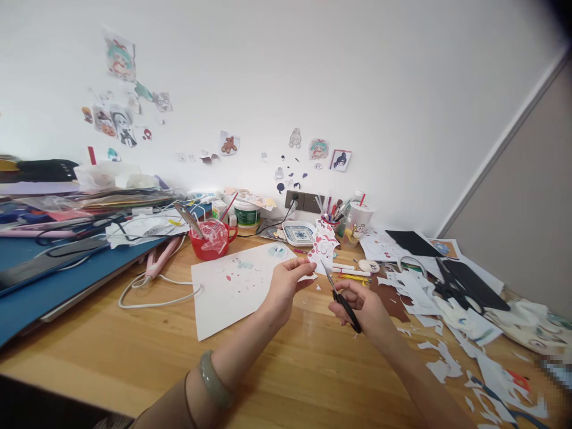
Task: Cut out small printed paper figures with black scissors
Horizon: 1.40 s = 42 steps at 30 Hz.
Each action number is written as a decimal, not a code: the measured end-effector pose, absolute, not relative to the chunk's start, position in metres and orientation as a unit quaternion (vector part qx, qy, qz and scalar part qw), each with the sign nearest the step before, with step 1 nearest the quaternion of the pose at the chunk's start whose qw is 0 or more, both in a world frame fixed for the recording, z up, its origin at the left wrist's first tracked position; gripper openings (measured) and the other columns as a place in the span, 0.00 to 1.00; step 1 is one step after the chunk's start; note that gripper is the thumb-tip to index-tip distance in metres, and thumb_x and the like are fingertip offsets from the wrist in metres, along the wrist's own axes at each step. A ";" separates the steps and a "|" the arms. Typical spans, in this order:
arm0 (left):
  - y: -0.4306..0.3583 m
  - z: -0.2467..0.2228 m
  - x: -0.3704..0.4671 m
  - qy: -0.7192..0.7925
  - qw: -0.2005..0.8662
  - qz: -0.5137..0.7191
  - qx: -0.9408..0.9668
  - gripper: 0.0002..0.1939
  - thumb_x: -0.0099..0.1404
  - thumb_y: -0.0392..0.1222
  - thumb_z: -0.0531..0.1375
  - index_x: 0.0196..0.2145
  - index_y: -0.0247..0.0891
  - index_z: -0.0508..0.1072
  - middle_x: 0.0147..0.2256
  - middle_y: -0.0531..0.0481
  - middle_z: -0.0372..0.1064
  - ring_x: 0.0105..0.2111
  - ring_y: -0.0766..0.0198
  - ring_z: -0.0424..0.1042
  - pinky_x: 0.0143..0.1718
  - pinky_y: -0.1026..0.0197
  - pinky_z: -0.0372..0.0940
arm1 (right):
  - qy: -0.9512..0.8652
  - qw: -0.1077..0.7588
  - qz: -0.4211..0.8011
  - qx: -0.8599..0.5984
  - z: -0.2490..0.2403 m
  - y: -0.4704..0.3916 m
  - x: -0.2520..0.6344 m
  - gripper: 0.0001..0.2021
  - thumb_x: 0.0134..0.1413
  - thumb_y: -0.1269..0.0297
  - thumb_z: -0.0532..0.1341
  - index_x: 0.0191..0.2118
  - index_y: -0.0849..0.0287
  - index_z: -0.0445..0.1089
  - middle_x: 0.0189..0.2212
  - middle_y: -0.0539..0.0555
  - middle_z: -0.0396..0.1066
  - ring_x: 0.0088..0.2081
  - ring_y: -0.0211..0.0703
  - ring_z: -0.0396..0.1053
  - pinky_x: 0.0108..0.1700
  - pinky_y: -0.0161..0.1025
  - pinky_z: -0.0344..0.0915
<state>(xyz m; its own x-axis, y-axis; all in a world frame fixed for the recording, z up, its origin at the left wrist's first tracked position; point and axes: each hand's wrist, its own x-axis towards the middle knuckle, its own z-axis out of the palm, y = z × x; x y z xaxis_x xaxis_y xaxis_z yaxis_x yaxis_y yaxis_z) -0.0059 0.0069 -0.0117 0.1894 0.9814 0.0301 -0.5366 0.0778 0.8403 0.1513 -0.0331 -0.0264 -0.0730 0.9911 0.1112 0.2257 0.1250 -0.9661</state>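
My left hand pinches the lower edge of a small piece of white paper printed with red shapes, holding it up over the desk. In my right hand is a pair of black-handled scissors, with the blades pointing up and left at the paper's lower right edge. Whether the blades are touching the paper I cannot tell. Beneath and left of my left hand lies a white sheet with small coloured cutouts on it.
A red mug and a square patterned dish stand behind the sheet. Paper scraps and larger black scissors lie at right. A white cable runs at left, beside a cluttered blue surface.
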 end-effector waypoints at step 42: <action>0.007 -0.005 -0.008 0.339 0.600 0.567 0.451 0.11 0.48 0.44 0.62 0.28 0.35 0.69 0.28 0.52 0.66 0.29 0.70 0.64 0.31 0.67 0.60 | -0.606 0.370 0.504 -0.491 -0.009 -0.039 0.150 0.18 0.38 0.53 0.62 0.32 0.59 0.59 0.16 0.43 0.63 0.16 0.33 0.62 0.20 0.32 0.58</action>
<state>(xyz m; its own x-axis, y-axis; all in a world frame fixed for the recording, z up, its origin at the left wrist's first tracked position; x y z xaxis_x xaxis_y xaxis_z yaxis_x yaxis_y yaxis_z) -0.0081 0.0072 -0.0050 0.1266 0.9864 0.1046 -0.3741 -0.0502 0.9260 0.1497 -0.0389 -0.0086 -0.2431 0.9689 -0.0465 0.2215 0.0087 -0.9751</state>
